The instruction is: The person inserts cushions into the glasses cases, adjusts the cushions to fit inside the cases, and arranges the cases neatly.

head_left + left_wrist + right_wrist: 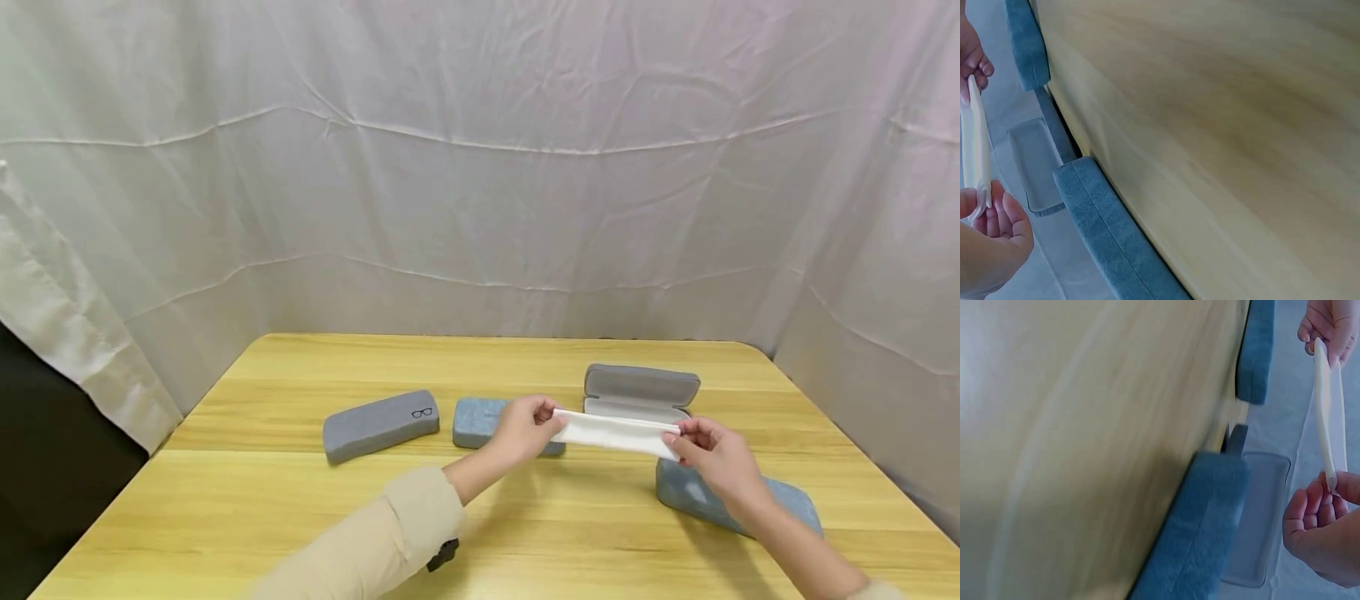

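A folded white cloth (611, 432) is stretched between the two hands above the table. My left hand (522, 429) pinches its left end between thumb and fingers, and my right hand (716, 458) pinches the right end. Just behind the cloth stands a grey glasses case (641, 386) with its lid raised, its lower half partly hidden by the cloth. Under the right hand and forearm lies a closed blue glasses case (791, 500). Another closed blue case (472, 423) sits behind the left hand, which covers part of it. Both wrist views show the cloth (975, 144) as a narrow folded strip (1327, 419).
To the left, a closed grey case (378, 425) with a glasses drawing rests at a slant on the wooden table (247, 517). A pale curtain (480, 208) hangs behind the table's far edge. A small black object (443, 554) shows beneath the left sleeve.
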### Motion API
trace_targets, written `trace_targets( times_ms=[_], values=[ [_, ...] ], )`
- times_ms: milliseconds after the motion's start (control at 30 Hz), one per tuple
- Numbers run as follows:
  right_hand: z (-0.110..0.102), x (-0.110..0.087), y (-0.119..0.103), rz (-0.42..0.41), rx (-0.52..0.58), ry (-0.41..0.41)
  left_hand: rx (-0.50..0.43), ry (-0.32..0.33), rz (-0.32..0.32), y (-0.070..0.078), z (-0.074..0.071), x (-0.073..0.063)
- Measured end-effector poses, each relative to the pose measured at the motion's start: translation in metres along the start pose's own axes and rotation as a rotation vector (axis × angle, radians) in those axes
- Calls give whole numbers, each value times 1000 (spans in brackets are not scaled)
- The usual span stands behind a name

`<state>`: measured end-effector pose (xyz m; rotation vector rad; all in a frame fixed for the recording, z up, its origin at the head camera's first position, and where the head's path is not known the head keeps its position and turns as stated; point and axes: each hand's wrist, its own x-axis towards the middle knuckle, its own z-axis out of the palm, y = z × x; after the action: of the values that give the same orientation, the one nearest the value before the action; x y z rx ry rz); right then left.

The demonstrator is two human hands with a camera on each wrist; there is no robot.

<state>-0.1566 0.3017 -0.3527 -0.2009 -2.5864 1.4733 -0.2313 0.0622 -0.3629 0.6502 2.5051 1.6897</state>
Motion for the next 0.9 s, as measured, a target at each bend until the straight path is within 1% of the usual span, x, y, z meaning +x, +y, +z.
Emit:
trace_targets(
  times_ms=[267, 367, 500, 600, 767, 900],
  values=[
    [-16, 13, 4, 45, -58, -34, 22, 35, -24, 5, 15, 19],
    [-21, 20, 6, 63, -64, -50, 21, 47, -29, 6, 22, 26],
    [-28, 30, 10, 93, -66, -63, 28, 80, -28, 5, 33, 38],
    [-32, 38, 13, 120, -70, -61, 46, 114, -23, 3, 42, 46],
    [-35, 48, 18, 160, -55, -49, 69, 151, -20, 2, 53, 56],
    [-35, 56, 23, 189, -45, -32, 107, 176, 5, 1, 61, 62]
  ],
)
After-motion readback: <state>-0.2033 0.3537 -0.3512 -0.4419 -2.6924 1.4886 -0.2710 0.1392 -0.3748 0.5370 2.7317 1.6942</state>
